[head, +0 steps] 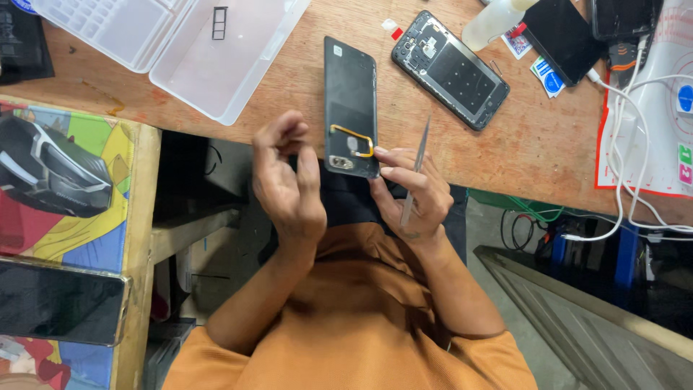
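A dark phone back cover [351, 94] with a yellow flex loop and a camera opening lies at the near edge of the wooden bench [548, 144]. My right hand [411, 195] holds metal tweezers [416, 170] and its fingertips touch the cover's lower corner. Just left of the cover, my left hand [289, 184] is raised with its fingers curled and pinched together; I cannot tell whether anything small is between them. An opened phone body [451, 70] with bare internals lies further back on the bench.
A clear plastic parts box [180, 43] with its lid open and a small black frame inside sits at the back left. At the right are a plastic bottle [494, 22], a dark screen panel [563, 36], white cables [628, 166] and a work mat. A colourful side table [79, 238] stands left.
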